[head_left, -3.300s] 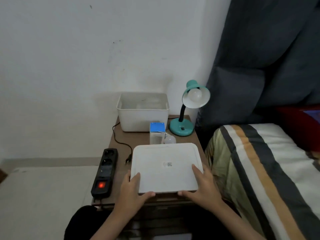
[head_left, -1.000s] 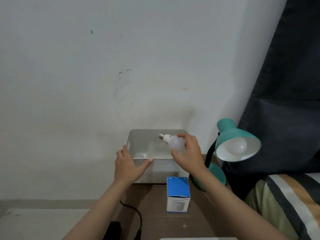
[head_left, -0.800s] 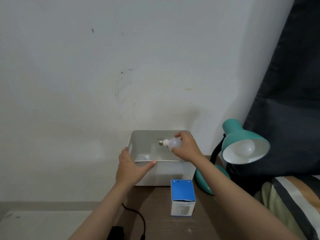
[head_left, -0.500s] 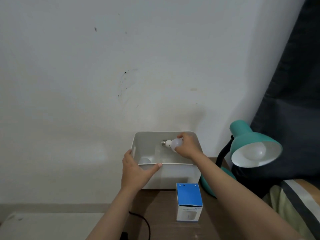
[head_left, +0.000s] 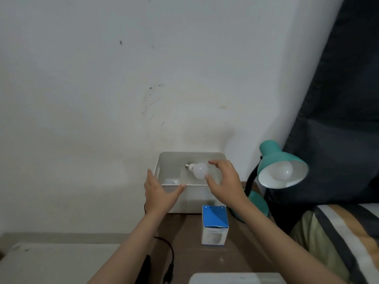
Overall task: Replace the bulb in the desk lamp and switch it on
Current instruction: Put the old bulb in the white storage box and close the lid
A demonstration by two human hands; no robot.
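The right hand (head_left: 222, 181) is spread wide beside a frosted white screw-base bulb (head_left: 198, 170), thumb tip touching the globe, apparently letting it go over the open white plastic bin (head_left: 191, 198). The bulb lies roughly level, metal cap pointing left and toward the wall. The left hand (head_left: 159, 192), open, braces the bin's front rim, likely steadying it. The teal gooseneck desk lamp (head_left: 282, 171) on the worktop (head_left: 184, 238) holds its own bulb.

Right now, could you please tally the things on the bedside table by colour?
White: 5 - bin, lid, bulb by the right hand, bulb on the bin floor, bulb in the lamp
Teal: 1 - lamp
Blue and white: 1 - bulb box
Black: 1 - cable
Total: 8
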